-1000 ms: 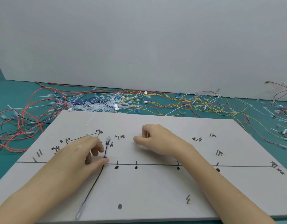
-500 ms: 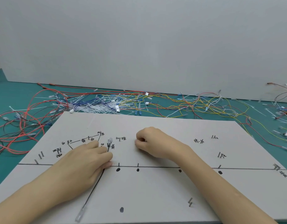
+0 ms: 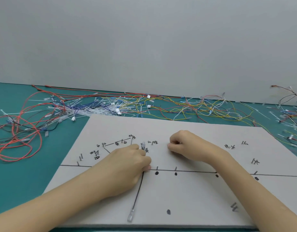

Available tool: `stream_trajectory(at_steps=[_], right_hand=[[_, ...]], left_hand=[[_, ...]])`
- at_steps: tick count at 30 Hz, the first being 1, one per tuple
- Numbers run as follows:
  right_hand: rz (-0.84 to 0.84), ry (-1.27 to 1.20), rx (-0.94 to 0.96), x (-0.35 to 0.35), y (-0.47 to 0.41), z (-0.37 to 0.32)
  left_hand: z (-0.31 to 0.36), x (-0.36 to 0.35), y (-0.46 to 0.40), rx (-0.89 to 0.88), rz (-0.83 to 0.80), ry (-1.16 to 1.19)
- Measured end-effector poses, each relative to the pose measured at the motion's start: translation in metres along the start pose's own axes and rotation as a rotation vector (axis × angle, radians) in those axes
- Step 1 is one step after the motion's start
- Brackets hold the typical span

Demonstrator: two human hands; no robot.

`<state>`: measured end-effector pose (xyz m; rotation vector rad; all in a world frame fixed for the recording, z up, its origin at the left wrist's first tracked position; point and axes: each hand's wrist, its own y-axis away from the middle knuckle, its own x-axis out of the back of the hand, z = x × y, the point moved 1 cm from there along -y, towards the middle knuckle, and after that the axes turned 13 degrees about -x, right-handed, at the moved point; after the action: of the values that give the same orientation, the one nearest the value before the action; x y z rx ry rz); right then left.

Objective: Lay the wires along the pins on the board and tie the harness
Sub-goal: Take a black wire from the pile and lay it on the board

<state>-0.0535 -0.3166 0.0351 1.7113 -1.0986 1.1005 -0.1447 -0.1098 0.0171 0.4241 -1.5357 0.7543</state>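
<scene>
A pale grey board (image 3: 186, 198) with drawn lines, black dots, labels and short pins lies in front of me. A black wire (image 3: 137, 193) runs from a clear terminal (image 3: 130, 217) near the front edge up under my left hand (image 3: 126, 168). That hand presses its curled fingers on the wire at the drawn horizontal line; the wire's far clear end (image 3: 143, 145) sticks out past its knuckles between pins. My right hand (image 3: 189, 146) rests on the board as a loose fist to the right, with nothing visible in it.
A tangle of red, black, blue, yellow and white wires (image 3: 111, 108) with clear cable ties covers the green mat (image 3: 27, 178) behind and left of the board. More wires (image 3: 291, 114) lie at the right. A grey wall stands behind.
My left hand slid forward over the wire and closed down on it at the line. My right hand curled its fingers in. The view shifted left, so the board sits further right.
</scene>
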Motion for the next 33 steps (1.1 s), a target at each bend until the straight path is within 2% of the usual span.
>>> stream_trajectory(at_steps=[15, 33], right_hand=[[0.078, 0.086, -0.074, -0.001, 0.000, 0.015], [0.168, 0.113, -0.043, -0.006, -0.009, 0.009]], left_hand=[[0.002, -0.008, -0.020, -0.095, 0.100, 0.090], [-0.002, -0.009, -0.025, -0.003, 0.045, 0.077]])
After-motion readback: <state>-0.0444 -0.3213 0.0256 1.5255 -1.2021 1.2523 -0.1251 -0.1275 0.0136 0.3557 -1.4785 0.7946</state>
